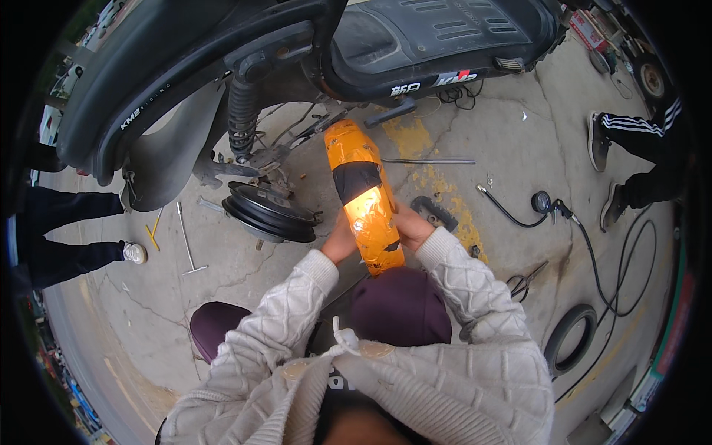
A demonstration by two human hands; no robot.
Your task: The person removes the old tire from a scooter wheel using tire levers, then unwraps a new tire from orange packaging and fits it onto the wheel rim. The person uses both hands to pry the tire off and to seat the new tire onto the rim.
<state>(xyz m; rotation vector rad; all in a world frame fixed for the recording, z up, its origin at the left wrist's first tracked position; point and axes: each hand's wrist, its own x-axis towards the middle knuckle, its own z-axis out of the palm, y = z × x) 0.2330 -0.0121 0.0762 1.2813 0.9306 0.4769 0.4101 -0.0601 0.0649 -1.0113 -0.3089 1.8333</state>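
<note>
- Holding the orange-wrapped ring (362, 200) edge-on between both hands, just ahead of the right knee (400, 308): uneven pressure could let it twist or slip, the glossy film probably giving little friction.
- Possible snag — tipped leftward, the wrapping might catch on the black wheel (271, 211) and tear.
- Pose — forearms converging; left hand (340, 239) and right hand (411, 225) against opposite sides, fingers largely hidden, their closure impossible to tell.

Even daylight, glare on the orange bundle (366, 204), curved dark rim, edges perhaps soft.
</note>
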